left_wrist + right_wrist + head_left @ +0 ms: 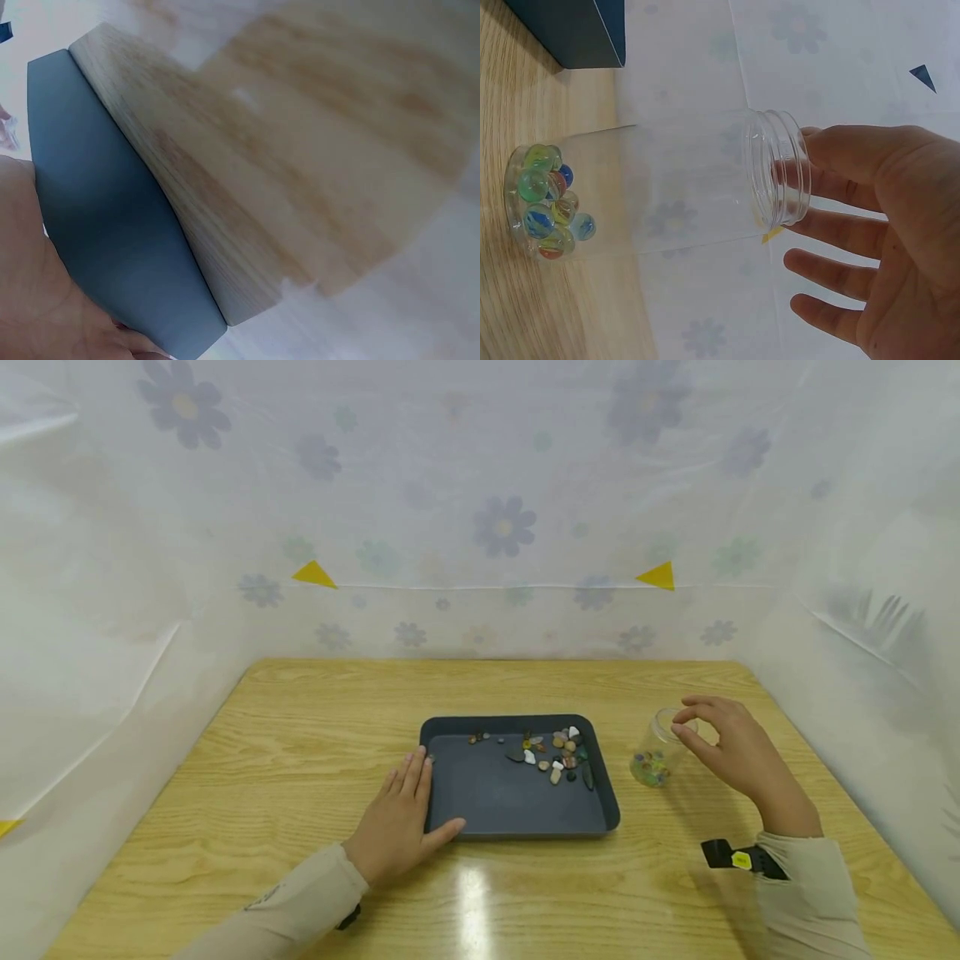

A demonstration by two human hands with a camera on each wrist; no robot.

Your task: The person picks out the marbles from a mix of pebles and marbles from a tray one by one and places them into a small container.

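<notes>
My left hand (397, 822) rests along the left edge of a dark grey tray (495, 806), fingers straight and thumb by its near edge. Several pebbles (557, 768) in white, tan and dark colours lie in the tray, mostly at its right and far side. My right hand (738, 747) is at the mouth of a clear glass jar (682, 187), thumb and forefinger bent close together at the rim. Nothing shows between those fingertips; the other fingers spread loosely in the right wrist view. Several coloured glass marbles (551, 202) lie at the jar's bottom.
The wooden table (300, 727) carries the tray in the middle and the jar to its right. White flower-patterned sheeting (420, 527) encloses the back and both sides. Yellow triangles (660, 576) mark the back sheet.
</notes>
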